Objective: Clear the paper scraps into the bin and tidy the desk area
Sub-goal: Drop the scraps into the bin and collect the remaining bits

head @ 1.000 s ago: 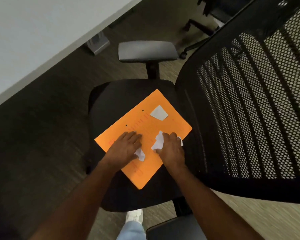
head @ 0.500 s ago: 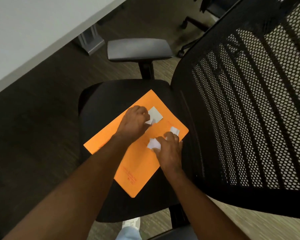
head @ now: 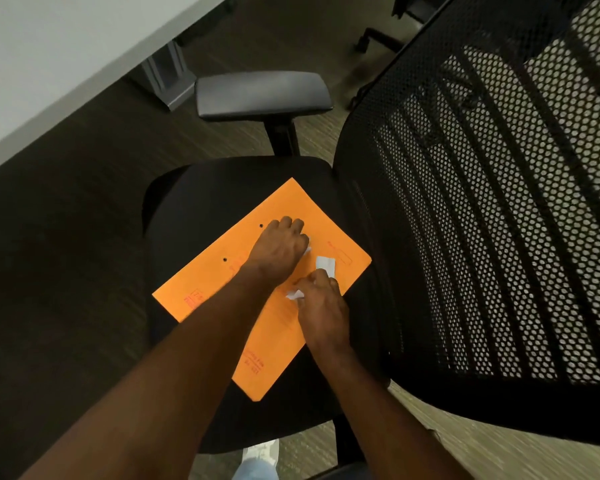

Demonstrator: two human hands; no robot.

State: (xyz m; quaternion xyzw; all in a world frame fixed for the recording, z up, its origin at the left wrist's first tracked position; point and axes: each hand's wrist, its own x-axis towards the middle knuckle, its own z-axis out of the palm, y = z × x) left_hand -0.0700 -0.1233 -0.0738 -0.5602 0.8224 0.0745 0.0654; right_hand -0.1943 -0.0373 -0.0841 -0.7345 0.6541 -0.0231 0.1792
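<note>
An orange folder lies on the black seat of an office chair. My left hand is curled into a fist on the folder, with a white paper scrap peeking out from under its fingers. My right hand rests just below and right of it, fingers closed on a crumpled white scrap. Another small white scrap lies on the folder right at my right fingertips. No bin is in view.
The chair's black mesh backrest rises close on the right. Its grey armrest stands behind the seat. A white desk fills the upper left, with a grey desk leg below it. Dark wood-look floor surrounds the chair.
My left hand moved up the folder and closed over the larger scrap that lay open there. My right hand stayed put, gathering scraps under its fingers.
</note>
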